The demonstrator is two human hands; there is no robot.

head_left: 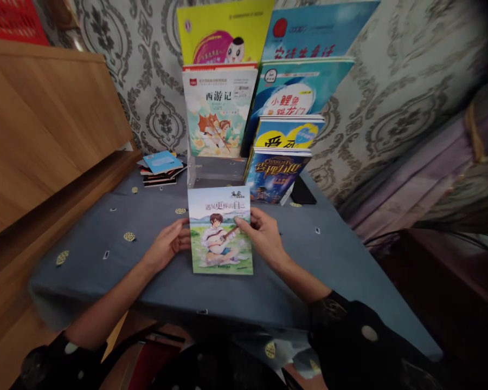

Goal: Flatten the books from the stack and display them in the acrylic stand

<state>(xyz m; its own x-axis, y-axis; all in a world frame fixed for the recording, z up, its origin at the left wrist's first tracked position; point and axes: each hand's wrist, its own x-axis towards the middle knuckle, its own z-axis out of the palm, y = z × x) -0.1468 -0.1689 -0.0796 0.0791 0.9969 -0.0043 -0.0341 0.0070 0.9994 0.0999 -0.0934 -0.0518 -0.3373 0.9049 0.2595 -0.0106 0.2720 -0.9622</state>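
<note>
A thin picture-covered book [220, 233], showing a child with a guitar on green grass, stands upright just above the table, cover facing me. My right hand [265, 234] grips its right edge, thumb on the cover and fingers behind. My left hand [168, 242] is at the left edge, fingers curled against it and partly hidden behind the book. Directly behind is a clear tiered book rack [215, 167]. Its left side holds a white-covered book [222, 127] below a yellow-green book [223, 32].
On the rack's right side stand a dark blue book [276, 176], a yellow one [287, 135] and teal ones [293, 89]. Small books [162, 165] lie stacked at the back left. A black flat object [303, 190] lies behind the rack's right side. Wooden furniture [44, 135] borders the left.
</note>
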